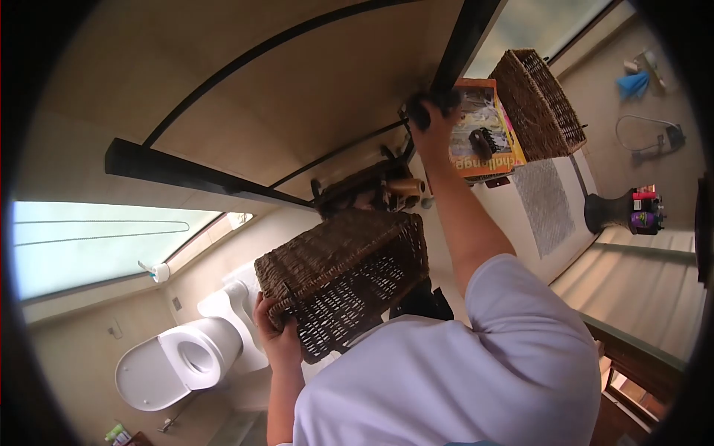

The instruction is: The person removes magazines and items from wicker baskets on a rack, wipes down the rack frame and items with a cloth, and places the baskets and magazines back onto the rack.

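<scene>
The left hand point(280, 336) has its fingers gripping the near left edge of a tilted woven basket point(343, 271). Farther right, the right hand point(437, 125) grips a blurred dark object point(419, 114) beside an orange-bordered magazine point(470, 113).

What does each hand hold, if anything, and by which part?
Left hand: the wicker basket, by its left end. Right hand: apparently a blurred dark object, part unclear.

Lower basket point(327, 253) and upper basket point(529, 108): rough, matt woven wicker. Magazine point(483, 119): smooth, faintly glossy printed paper. Toilet point(222, 338): smooth, glossy, ceramic-like. Shirt point(454, 386): matt, creased cloth. Window pane point(97, 256): frosted, translucent. Dark object point(418, 114): seemingly matt, though blurred.
</scene>
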